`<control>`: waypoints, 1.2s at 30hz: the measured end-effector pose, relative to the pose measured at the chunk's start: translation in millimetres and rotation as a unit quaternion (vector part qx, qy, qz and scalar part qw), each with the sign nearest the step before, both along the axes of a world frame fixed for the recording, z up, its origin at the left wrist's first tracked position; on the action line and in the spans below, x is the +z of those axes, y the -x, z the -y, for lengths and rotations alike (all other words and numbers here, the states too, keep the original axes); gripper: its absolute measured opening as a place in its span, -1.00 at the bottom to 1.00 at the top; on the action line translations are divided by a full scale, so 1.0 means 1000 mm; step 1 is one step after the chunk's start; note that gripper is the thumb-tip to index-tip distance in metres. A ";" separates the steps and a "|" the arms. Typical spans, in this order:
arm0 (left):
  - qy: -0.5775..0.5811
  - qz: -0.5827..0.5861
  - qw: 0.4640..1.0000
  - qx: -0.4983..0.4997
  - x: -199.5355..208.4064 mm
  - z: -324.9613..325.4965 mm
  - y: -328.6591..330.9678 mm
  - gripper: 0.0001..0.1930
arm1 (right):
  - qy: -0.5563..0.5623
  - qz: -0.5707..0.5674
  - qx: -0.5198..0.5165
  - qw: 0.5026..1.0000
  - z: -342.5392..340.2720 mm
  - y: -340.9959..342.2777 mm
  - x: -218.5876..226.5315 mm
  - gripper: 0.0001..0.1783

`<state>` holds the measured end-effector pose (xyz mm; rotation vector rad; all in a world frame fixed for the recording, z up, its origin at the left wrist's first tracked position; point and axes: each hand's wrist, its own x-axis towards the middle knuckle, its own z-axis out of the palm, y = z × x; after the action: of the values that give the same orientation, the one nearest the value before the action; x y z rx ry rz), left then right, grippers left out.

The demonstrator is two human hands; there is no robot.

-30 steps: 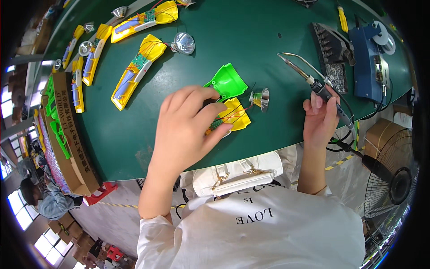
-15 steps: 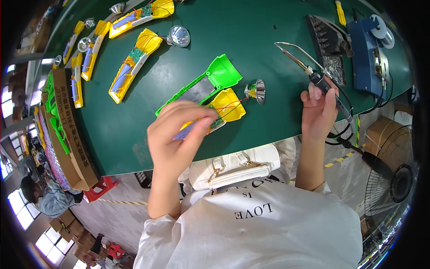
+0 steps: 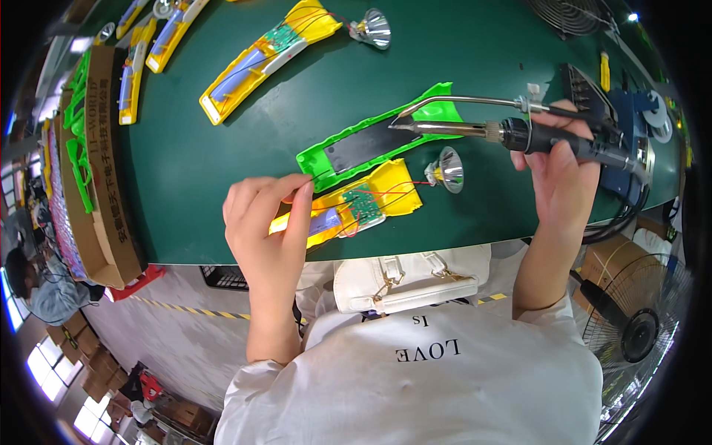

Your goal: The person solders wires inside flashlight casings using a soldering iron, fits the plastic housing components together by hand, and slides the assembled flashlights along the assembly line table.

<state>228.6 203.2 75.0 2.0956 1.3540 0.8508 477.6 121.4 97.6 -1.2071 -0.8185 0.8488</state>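
Note:
My right hand [image 3: 560, 170] grips a soldering iron [image 3: 538, 139] with a thin metal solder-feed tube [image 3: 475, 99] alongside. Its tip points left, over the green housing half [image 3: 320, 161] with a dark panel inside. My left hand [image 3: 259, 215] has its thumb and forefinger pinched at the left end of the yellow housing half [image 3: 397, 176]. A bit of red shows at the fingers, but what they hold is unclear. In the yellow half lie a blue battery cell [image 3: 325, 222] and a green circuit board [image 3: 361, 205]. Red and black wires lead to a reflector lamp [image 3: 448, 170].
Another yellow housing half [image 3: 215, 107] with its reflector lamp [image 3: 371, 30] lies farther back; several more are at far left. A cardboard box [image 3: 111, 170] holds green parts. On the right stand a blue machine with a solder spool [image 3: 657, 117] and a fan [image 3: 638, 334].
The soldering iron has swung left over the green housing half. My left hand has drawn back left, uncovering the battery cell and board. The whole view has shifted too.

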 end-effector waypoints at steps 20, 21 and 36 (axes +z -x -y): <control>-0.038 -0.182 0.967 -0.176 0.012 -0.035 -0.012 -0.94 | -0.032 0.103 0.199 0.974 -0.050 0.017 -0.034 -0.87; -0.038 -0.180 0.968 -0.174 0.014 -0.035 -0.011 -0.94 | -0.016 0.080 0.198 0.977 -0.050 0.021 -0.032 -0.87; -0.066 -0.224 0.961 -0.146 0.014 -0.034 -0.018 -0.99 | -0.014 0.098 0.212 0.972 -0.050 0.022 -0.033 -0.87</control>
<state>246.2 236.9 88.8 2.6221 1.1695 0.3623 456.0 171.8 64.8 -1.1178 -1.2743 1.0674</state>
